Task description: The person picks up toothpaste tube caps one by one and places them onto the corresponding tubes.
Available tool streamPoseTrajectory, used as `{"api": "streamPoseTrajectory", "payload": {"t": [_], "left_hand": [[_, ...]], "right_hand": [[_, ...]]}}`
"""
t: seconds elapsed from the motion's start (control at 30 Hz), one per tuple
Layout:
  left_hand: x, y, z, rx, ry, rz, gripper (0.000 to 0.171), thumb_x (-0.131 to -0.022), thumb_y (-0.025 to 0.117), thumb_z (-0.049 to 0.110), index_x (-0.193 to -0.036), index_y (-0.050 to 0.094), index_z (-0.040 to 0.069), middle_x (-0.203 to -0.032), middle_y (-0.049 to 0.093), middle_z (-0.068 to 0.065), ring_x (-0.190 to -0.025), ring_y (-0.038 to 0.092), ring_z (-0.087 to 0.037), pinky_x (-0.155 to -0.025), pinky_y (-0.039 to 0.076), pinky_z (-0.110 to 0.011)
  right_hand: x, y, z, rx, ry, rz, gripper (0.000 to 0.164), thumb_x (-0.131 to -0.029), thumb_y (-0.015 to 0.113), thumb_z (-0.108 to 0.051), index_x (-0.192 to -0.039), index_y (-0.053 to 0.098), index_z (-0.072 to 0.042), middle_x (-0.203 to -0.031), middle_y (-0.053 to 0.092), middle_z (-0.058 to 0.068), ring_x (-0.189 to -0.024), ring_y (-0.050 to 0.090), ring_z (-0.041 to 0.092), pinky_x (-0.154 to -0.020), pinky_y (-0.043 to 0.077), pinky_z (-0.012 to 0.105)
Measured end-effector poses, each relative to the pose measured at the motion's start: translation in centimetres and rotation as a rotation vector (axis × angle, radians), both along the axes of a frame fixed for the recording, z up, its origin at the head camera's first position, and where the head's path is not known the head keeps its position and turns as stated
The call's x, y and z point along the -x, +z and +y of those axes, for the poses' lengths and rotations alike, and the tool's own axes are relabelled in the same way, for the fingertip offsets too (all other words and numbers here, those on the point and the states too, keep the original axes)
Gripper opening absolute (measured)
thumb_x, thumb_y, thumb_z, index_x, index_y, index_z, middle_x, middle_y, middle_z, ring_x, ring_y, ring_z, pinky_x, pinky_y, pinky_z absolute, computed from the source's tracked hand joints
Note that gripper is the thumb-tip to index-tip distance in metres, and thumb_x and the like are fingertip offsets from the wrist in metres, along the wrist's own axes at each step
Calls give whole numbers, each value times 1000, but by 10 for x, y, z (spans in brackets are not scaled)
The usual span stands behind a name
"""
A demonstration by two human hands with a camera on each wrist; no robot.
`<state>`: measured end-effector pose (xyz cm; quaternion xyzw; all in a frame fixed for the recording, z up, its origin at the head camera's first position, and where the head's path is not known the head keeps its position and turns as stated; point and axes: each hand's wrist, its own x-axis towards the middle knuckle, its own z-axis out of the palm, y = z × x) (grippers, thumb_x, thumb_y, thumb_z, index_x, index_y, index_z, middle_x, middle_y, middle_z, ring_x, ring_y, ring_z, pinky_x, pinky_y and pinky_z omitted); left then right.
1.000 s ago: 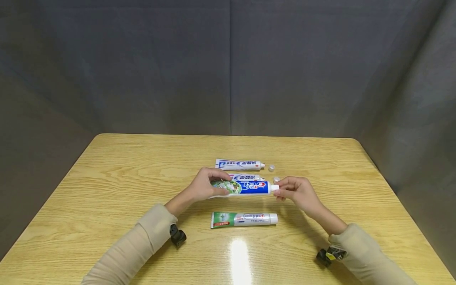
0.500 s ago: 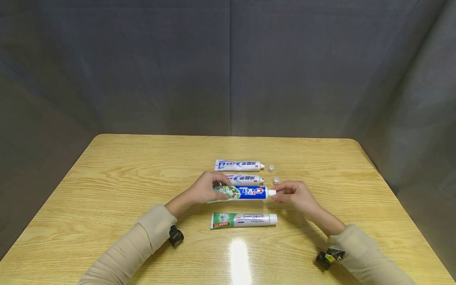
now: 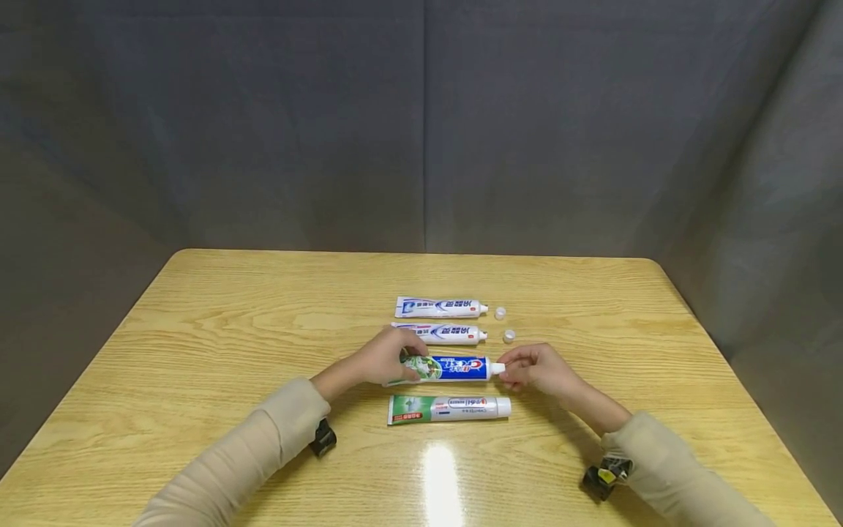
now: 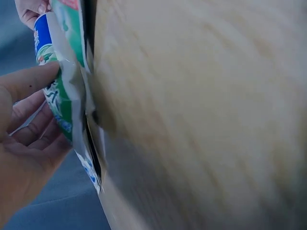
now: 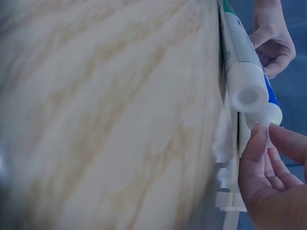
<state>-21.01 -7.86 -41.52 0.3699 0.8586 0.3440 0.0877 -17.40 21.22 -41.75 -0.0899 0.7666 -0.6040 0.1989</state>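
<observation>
Between a white tube and a silver-green tube, my left hand grips the blue-and-green tube while my right hand pinches its white cap, apparently for uncapping, which calls for twisting.

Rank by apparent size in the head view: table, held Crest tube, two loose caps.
1. Table
2. Held Crest tube, partly covered
3. Farther loose cap and nearer loose cap: too alike to rank

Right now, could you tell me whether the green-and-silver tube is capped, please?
Capped: a wide white cap sits on the end of the green-and-silver tube, in both head and right wrist views.
</observation>
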Motion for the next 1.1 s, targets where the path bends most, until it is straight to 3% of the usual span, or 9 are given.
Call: {"api": "streamPoseTrajectory", "payload": {"t": [0.27,0.5,0.77,0.93,1.1], "left_hand": [[1,-3,2,52,-32,52,30,-71,76,6,-99,67,0,-96,66,-7,-90,59,-16,-80,47,-25],[3,4,-4,-9,-4,0,27,-78,70,8,-102,65,-3,-97,65,-11,-89,60,-20,-77,49,-26],[20,5,-9,-47,117,88,29,-78,71,12,-101,64,-3,-94,64,-11,-81,57,-20,-70,48,-31],[31,4,-7,-11,155,58,40,-75,74,18,-109,62,-1,-103,63,-10,-88,56,-21,-76,47,-34],[41,3,-7,43,139,29,45,-74,76,23,-112,62,3,-110,61,-7,-96,54,-21,-84,44,-35]], "right_hand": [[1,-3,-1,-20,-9,-57,25,-83,56,6,-104,51,20,-81,65,15,-70,63,17,-64,53,28],[3,-1,4,-58,18,-27,25,-83,57,4,-103,52,19,-83,65,17,-71,63,19,-66,53,30],[11,7,14,-141,-35,47,30,-83,60,-1,-106,54,16,-82,65,14,-71,63,20,-64,53,33],[18,9,19,-175,-72,95,33,-82,63,-3,-109,54,15,-75,63,12,-65,59,20,-59,50,31],[27,7,21,-209,-112,139,41,-80,66,-5,-117,52,10,-65,52,2,-53,45,12,-49,41,27]]}}
